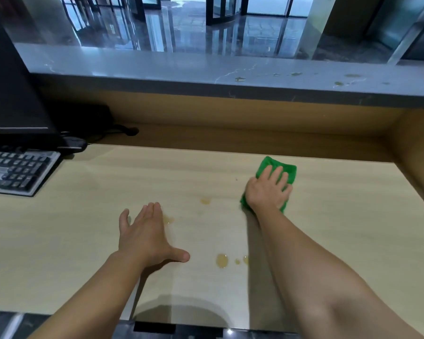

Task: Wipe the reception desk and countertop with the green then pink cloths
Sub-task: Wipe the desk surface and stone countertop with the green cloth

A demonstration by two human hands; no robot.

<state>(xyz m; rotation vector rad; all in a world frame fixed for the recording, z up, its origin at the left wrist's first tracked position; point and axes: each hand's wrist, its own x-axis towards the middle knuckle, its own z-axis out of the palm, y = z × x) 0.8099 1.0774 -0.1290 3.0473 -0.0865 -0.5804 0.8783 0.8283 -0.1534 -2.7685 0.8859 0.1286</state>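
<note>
While my right hand (267,192) presses the folded green cloth (288,168) with straight fingers (277,172), the amber puddles (222,260) sit left of it, toward me; my left hand (145,233) hangs open.

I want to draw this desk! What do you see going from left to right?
keyboard → left hand → biggest yellow puddle → right hand, pressing flat on the green cloth

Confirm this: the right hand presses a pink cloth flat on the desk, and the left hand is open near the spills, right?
Not quite. The head view shows the cloth under the right hand is green, not pink; it is flat on the desk, left hand open near the spills.
</note>
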